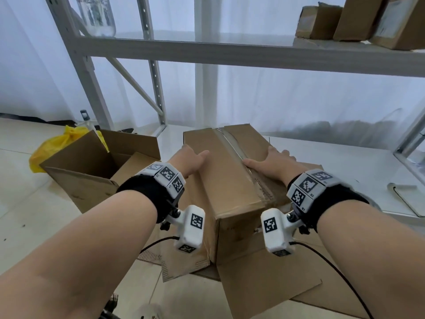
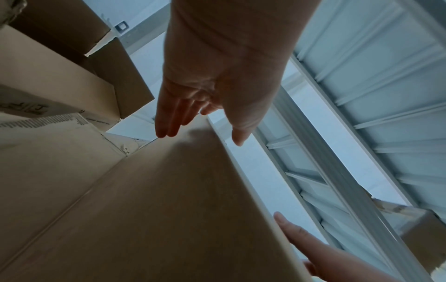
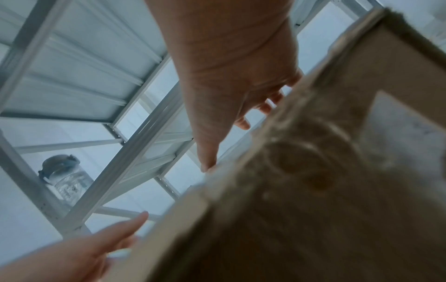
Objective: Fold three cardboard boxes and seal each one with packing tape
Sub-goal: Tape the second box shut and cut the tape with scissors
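Pale tiled floor [image 1: 27,217] under white metal shelving [image 1: 230,54], sheer curtain behind. Far left: a yellow bag [image 1: 53,146], then an open box [image 1: 92,178] with flaps standing up, not yet closed. Just right of it, the left hand [image 1: 188,161], fingers straight and hooked over the left top edge, thumb lying on the lid of the sealed box [image 1: 227,180]. Centre: that box standing on flattened cardboard [image 1: 264,288] on the floor, clear tape [image 1: 239,153] running down its middle seam. Right of the seam, the right hand [image 1: 273,162], flat on the lid, fingers extended over the right edge, thumb beside the tape; nothing pinched by either hand. Further right, more boxes [image 1: 358,19] up on the shelf.

Probably light and empty, walls stiff along the edges but springy mid-panel; plain cardboard offering fair friction, tape slicker. Best held palm-flat on opposite side walls near the top corners, or under the bottom edges, avoiding pressure on the lid centre.
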{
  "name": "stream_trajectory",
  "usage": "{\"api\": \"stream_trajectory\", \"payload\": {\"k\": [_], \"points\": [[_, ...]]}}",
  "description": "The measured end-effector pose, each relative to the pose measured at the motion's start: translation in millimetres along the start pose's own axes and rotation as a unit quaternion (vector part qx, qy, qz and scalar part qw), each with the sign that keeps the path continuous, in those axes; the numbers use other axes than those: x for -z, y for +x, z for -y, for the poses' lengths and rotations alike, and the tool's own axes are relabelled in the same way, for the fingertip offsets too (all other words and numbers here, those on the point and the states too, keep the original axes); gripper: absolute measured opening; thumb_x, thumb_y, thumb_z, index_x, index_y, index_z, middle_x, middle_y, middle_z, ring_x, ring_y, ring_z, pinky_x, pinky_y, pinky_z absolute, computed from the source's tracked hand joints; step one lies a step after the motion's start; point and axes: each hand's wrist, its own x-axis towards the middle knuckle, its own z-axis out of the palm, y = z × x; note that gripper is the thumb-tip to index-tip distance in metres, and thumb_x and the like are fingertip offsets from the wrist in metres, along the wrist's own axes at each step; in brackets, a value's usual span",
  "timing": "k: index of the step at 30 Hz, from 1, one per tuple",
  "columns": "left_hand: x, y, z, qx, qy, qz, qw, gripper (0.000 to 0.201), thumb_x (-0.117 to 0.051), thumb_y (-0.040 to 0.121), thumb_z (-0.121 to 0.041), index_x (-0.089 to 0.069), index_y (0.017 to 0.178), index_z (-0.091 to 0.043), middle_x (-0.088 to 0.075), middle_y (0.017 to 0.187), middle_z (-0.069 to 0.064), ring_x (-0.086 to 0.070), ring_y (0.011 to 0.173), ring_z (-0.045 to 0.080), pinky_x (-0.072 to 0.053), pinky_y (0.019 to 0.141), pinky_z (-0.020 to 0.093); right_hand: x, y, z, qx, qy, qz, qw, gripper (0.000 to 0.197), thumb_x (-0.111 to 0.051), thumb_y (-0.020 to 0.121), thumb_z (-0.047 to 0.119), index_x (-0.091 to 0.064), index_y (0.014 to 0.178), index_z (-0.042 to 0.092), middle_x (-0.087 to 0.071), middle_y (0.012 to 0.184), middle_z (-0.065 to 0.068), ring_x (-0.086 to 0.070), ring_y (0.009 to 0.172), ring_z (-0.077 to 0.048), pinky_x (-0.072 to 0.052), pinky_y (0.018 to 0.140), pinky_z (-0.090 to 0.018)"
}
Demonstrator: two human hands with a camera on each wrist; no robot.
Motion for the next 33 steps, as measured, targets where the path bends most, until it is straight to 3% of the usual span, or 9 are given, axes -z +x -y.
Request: {"api": "stream_trajectory", "payload": {"k": [3, 6, 9, 14, 18, 23, 27, 31, 33], "points": [[-5, 7, 8, 0.018, -0.052, 0.021, 0.998, 0.071, -0.05, 0.091, -0.054, -0.036, 0.136, -0.001, -0.051, 0.114, 0.009, -0.055, 0.1, 0.026, -0.055, 0.079, 0.038, 1, 12, -2, -0.014, 0.05, 0.017, 0.999, 0.113, -0.058, 0.063, 0.083, -0.02, 0.148, 0.019, -0.034, 0.141, -0.016, -0.036, 0.132, -0.036, -0.034, 0.108, -0.05], [-11, 8, 16, 0.021, -0.094, 0.025, 0.995, 0.07, -0.051, 0.088, -0.06, -0.049, 0.124, 0.0, -0.058, 0.115, 0.012, -0.058, 0.104, 0.029, -0.054, 0.088, 0.042, 1, 14, -5, -0.015, 0.072, 0.013, 0.997, 0.125, -0.065, 0.053, 0.084, -0.018, 0.148, 0.017, -0.036, 0.14, -0.015, -0.041, 0.128, -0.035, -0.038, 0.105, -0.05], [-9, 2, 13, 0.021, -0.121, -0.029, 0.992, 0.079, -0.051, 0.082, -0.069, -0.053, 0.114, 0.004, -0.06, 0.108, 0.014, -0.059, 0.099, 0.031, -0.049, 0.093, 0.039, 7, 5, -2, 0.0, 0.096, -0.016, 0.995, 0.132, -0.072, 0.052, 0.079, -0.007, 0.152, 0.02, -0.027, 0.145, -0.018, -0.032, 0.133, -0.037, -0.033, 0.107, -0.052], [21, -23, -17, -0.063, -0.172, -0.094, 0.979, 0.102, -0.067, 0.038, -0.084, -0.061, 0.106, -0.009, -0.069, 0.096, 0.004, -0.067, 0.088, 0.022, -0.055, 0.084, 0.044, 48, -24, 7, 0.015, 0.143, -0.072, 0.987, 0.135, -0.076, 0.047, 0.077, -0.011, 0.15, 0.017, -0.022, 0.146, -0.017, -0.025, 0.135, -0.038, -0.033, 0.107, -0.055], [52, -59, -47, -0.122, -0.142, -0.142, 0.972, 0.089, -0.071, 0.05, -0.074, -0.058, 0.111, -0.01, -0.067, 0.101, 0.003, -0.064, 0.094, 0.023, -0.054, 0.086, 0.042, 85, -56, 10, 0.012, 0.187, -0.128, 0.974, 0.115, -0.077, 0.048, 0.075, -0.036, 0.135, 0.012, -0.031, 0.135, -0.015, -0.033, 0.125, -0.033, -0.036, 0.103, -0.048], [78, -105, -67, -0.213, -0.18, -0.182, 0.943, 0.08, -0.079, 0.07, -0.05, -0.042, 0.131, -0.014, -0.06, 0.119, 0.0, -0.06, 0.104, 0.017, -0.05, 0.095, 0.038, 104, -95, 12, 0.037, 0.308, -0.192, 0.931, 0.124, -0.084, 0.044, 0.067, -0.029, 0.136, 0.004, -0.035, 0.134, -0.015, -0.038, 0.127, -0.031, -0.04, 0.104, -0.05], [80, -136, -58, -0.322, -0.161, -0.195, 0.913, 0.089, -0.073, 0.082, -0.033, -0.015, 0.15, -0.029, -0.038, 0.136, 0.003, -0.043, 0.116, 0.01, -0.037, 0.105, 0.031, 81, -119, 0, 0.131, 0.386, -0.289, 0.866, 0.106, -0.087, 0.057, 0.05, -0.029, 0.137, 0.013, -0.033, 0.133, -0.008, -0.038, 0.126, -0.025, -0.035, 0.109, -0.044], [59, -142, -25, -0.293, -0.126, -0.139, 0.938, 0.097, -0.072, 0.083, -0.03, -0.002, 0.149, -0.038, -0.025, 0.141, 0.004, -0.036, 0.122, 0.017, -0.034, 0.11, 0.043, 40, -127, -22, 0.16, 0.381, -0.244, 0.877, 0.094, -0.085, 0.069, 0.031, -0.025, 0.139, 0.012, -0.03, 0.136, -0.007, -0.036, 0.128, -0.023, -0.033, 0.112, -0.039], [44, -141, -10, -0.238, -0.144, -0.118, 0.953, 0.103, -0.076, 0.077, -0.04, -0.005, 0.15, -0.033, -0.026, 0.141, 0.003, -0.038, 0.128, 0.024, -0.036, 0.11, 0.048, 24, -127, -29, 0.146, 0.391, -0.217, 0.883, 0.095, -0.086, 0.065, 0.036, -0.027, 0.136, 0.013, -0.035, 0.134, -0.006, -0.041, 0.126, -0.023, -0.037, 0.109, -0.042]]}}
